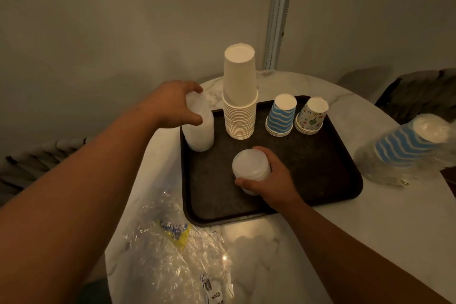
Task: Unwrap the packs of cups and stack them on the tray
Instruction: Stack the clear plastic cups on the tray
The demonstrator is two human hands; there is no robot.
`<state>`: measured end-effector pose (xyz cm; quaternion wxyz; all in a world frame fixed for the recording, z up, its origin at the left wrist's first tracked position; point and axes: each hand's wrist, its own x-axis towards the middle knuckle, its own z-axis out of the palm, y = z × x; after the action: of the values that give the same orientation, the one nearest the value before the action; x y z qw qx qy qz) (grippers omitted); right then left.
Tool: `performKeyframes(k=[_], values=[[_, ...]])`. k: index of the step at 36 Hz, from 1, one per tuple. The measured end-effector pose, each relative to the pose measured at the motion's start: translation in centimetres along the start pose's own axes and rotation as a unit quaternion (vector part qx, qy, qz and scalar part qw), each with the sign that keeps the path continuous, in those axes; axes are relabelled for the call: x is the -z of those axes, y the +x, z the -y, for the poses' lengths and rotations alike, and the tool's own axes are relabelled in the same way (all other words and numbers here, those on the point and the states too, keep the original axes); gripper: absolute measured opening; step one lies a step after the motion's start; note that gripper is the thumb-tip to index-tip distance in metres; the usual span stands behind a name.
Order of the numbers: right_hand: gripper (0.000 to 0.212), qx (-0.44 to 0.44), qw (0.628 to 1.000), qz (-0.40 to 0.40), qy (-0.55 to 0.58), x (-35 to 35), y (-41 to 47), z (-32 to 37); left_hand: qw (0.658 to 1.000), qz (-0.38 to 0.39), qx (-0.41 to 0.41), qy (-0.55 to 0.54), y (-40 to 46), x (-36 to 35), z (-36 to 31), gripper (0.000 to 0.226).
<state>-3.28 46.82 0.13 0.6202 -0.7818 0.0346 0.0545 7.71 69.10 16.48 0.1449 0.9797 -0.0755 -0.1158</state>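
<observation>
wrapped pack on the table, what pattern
Blue and white wavy stripes on the wrapped pack, head view.

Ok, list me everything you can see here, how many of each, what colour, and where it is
tray: one, dark brown, on the table
table: one, white marble look
plain paper cup stack: one tall stack, cream, upside down at the back of the tray
blue-striped cup stack: one short stack, blue and white, right of the plain stack
patterned cup stack: one short stack, white with coloured drawings, far right on the tray
clear cup stacks: two, translucent white; one at the tray's left edge, one near the tray's middle
wrapped pack: one, blue-striped cups in clear film, on the table right of the tray
empty wrapper: clear film with a yellow label, near table edge
left hand: grip on the left clear stack
right hand: grip on the middle clear stack
</observation>
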Motion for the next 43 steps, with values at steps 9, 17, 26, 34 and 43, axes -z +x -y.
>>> performKeyframes(k=[9,17,26,34,43], values=[[0.081,0.007,1.000,-0.014,0.008,0.4,-0.1,-0.5,0.997,0.051,0.002,0.063,1.9,-1.8,0.5,0.076],[0.083,-0.002,1.000,-0.006,0.001,0.6,-0.3,-0.3,0.995,0.049,-0.009,0.084,2.1,-2.0,0.5,0.078],[0.080,-0.003,1.000,-0.001,0.005,1.0,-0.5,0.1,0.990,0.082,-0.016,0.115,2.1,-2.8,0.1,0.082],[0.084,-0.001,1.000,0.004,-0.003,1.4,-0.7,0.4,0.990,0.087,0.000,0.114,1.8,-2.7,0.0,0.093],[0.081,0.017,0.999,0.039,-0.017,2.6,-1.6,2.7,0.996,-0.075,-0.042,0.001,-5.1,-1.4,-5.2,0.037]])
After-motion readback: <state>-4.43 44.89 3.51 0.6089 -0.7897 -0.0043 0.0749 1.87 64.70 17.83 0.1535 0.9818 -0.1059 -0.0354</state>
